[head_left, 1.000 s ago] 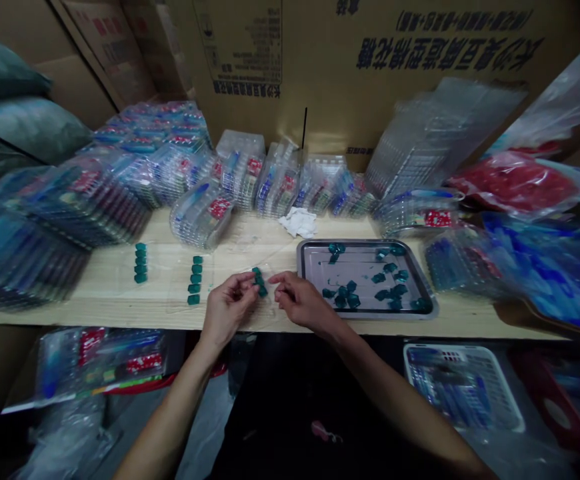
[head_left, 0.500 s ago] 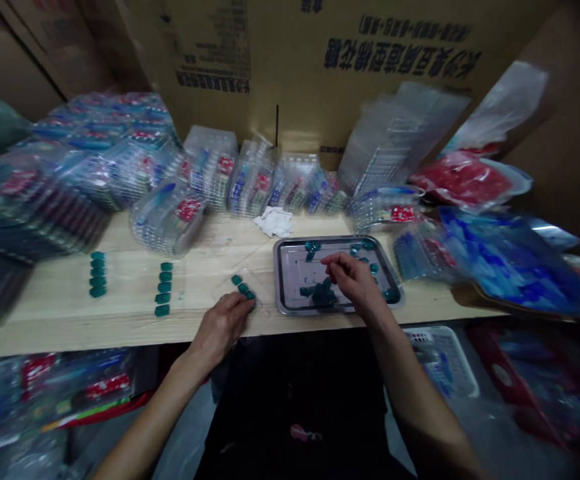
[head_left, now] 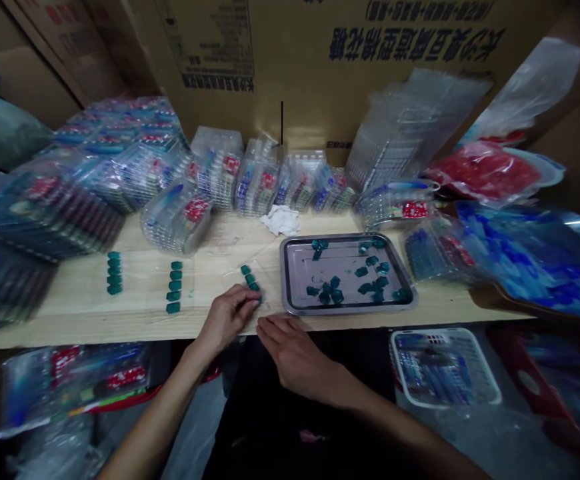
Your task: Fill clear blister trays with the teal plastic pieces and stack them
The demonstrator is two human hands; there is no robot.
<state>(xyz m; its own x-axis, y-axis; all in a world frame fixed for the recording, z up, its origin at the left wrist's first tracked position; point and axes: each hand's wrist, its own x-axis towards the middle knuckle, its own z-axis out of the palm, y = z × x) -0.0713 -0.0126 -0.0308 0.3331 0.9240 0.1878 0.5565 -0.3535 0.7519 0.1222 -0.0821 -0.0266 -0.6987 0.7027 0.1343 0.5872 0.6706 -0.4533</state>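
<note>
Teal pieces [head_left: 251, 281] lie in a short row on the wooden bench [head_left: 120, 313]. The left hand [head_left: 227, 319] touches the lowest piece, but I cannot tell if it grips. The right hand [head_left: 295, 357] lies open and flat at the bench edge, near the metal tray [head_left: 340, 237].

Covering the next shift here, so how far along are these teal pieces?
Done: two neat rows of teal pieces sit on the wooden table. In hand: the left hand touches a third, shorter row, and the right hand lies open at the table edge. Left: loose pieces scattered in the metal tray.
</note>
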